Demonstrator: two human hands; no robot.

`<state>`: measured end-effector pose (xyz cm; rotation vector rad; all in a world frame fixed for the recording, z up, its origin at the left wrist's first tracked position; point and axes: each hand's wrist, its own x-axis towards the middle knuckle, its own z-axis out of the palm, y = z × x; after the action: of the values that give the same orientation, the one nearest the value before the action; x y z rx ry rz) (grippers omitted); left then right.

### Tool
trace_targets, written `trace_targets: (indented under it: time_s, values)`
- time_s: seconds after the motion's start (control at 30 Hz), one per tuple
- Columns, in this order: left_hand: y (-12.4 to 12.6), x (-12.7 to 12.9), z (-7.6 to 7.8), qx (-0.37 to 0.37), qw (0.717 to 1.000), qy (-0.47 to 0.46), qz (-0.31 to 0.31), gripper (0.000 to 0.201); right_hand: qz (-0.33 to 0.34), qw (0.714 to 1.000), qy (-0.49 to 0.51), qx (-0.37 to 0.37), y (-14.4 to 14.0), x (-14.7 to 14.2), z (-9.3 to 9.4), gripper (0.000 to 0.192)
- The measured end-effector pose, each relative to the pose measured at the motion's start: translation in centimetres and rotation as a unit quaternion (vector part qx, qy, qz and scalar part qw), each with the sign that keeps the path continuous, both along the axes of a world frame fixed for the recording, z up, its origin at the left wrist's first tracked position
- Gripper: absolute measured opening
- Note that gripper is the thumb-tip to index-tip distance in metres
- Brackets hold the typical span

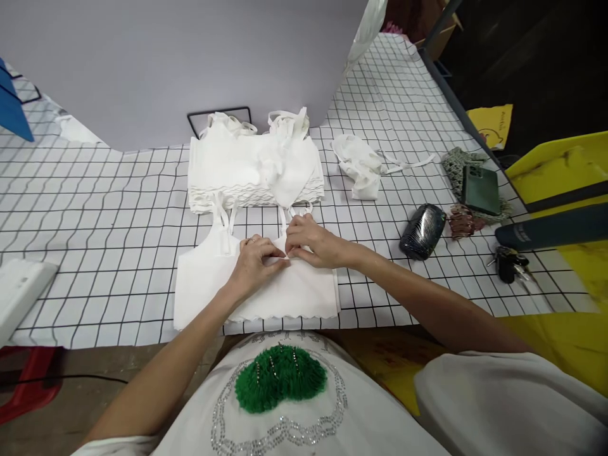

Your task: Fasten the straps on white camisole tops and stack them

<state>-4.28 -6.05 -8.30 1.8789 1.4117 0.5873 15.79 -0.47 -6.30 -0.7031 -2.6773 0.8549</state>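
A white camisole top (299,294) lies flat near the table's front edge, its thin straps pointing away from me. My left hand (256,263) rests on its upper middle, thumb and fingers pinching the fabric. Just to the right, my right hand (313,244) also has its fingers closed on the cloth near the right strap. The fingertips of both hands almost meet. Whether a small part sits between them is too fine to see. Behind the top is a neat stack of white camisoles (223,164), with a loose crumpled one on it.
A crumpled white garment (358,164) lies right of the stack. Farther right are a black shiny case (422,231), a green phone (481,190), keys (510,265) and a dark bottle (546,228). A large pale panel (190,63) stands behind. A white device (23,291) sits at left.
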Motion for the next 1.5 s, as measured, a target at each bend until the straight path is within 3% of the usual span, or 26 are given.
trace_targets:
  time_s: [0.2, 0.33, 0.4, 0.5, 0.6, 0.7, 0.8, 0.87, 0.93, 1.0, 1.07, 1.2, 1.37, 1.43, 1.5]
  values:
    - [0.1, 0.1, 0.0, -0.006, 1.000, 0.010, -0.008, 0.012, 0.005, 0.999, 0.029, 0.031, -0.6, -0.5, -1.1, 0.020]
    - [0.1, 0.2, -0.1, -0.011, 1.000, 0.018, -0.009, 0.017, 0.007, 0.999, 0.036, 0.011, -0.3, -1.0, -0.9, 0.019]
    - [0.1, 0.2, -0.1, -0.017, 1.000, 0.018, -0.014, 0.016, -0.004, 0.999, 0.020, -0.026, 1.0, -0.9, -0.2, 0.018]
    - [0.1, 0.1, -0.3, -0.008, 1.000, 0.021, -0.019, 0.013, -0.044, 0.998, -0.012, -0.051, 4.1, -0.5, 1.8, 0.033]
    - [0.3, 0.0, -0.6, -0.002, 0.999, 0.028, -0.025, 0.012, -0.069, 0.997, -0.034, -0.002, 7.6, -0.4, 4.0, 0.048]
    - [0.5, 0.0, -0.9, -0.012, 0.999, 0.041, -0.023, 0.010, -0.077, 0.994, -0.038, 0.064, 10.1, -0.6, 5.1, 0.051]
    - [0.7, 0.1, -1.1, 0.004, 0.999, 0.047, -0.020, 0.010, -0.087, 0.991, -0.026, 0.099, 11.0, -1.1, 4.4, 0.049]
    - [0.6, 0.1, -1.3, 0.015, 0.998, 0.048, -0.023, 0.010, -0.116, 0.991, 0.004, 0.071, 10.7, -1.2, 3.5, 0.042]
    - [0.2, -0.2, -1.6, 0.040, 0.998, 0.036, -0.017, 0.010, -0.155, 0.986, 0.047, 0.029, 10.1, -0.9, 2.6, 0.028]
    - [-0.5, -1.0, -1.8, 0.096, 0.995, 0.008, 0.006, 0.024, -0.205, 0.975, 0.082, 0.019, 9.7, 0.2, 2.1, 0.015]
    - [-1.3, -2.4, -1.9, 0.161, 0.986, -0.017, 0.043, 0.036, -0.282, 0.953, 0.099, 0.042, 9.7, 2.4, 2.1, 0.017]
    - [-2.5, -5.0, -0.7, 0.187, 0.974, -0.033, 0.121, 0.038, -0.440, 0.891, 0.094, 0.055, 10.1, 8.3, 2.2, 0.016]
    - [-2.3, -5.1, 2.3, 0.167, 0.976, -0.067, 0.119, 0.031, -0.518, 0.850, 0.102, -0.008, 10.1, 12.5, 2.3, 0.020]
    - [-1.6, -4.5, 3.3, 0.171, 0.975, -0.092, 0.104, 0.027, -0.527, 0.838, 0.140, -0.030, 10.2, 13.1, 3.8, 0.018]
    - [-0.8, -3.7, 4.5, 0.163, 0.975, -0.122, 0.092, 0.026, -0.519, 0.833, 0.186, -0.051, 10.2, 13.3, 6.4, 0.021]
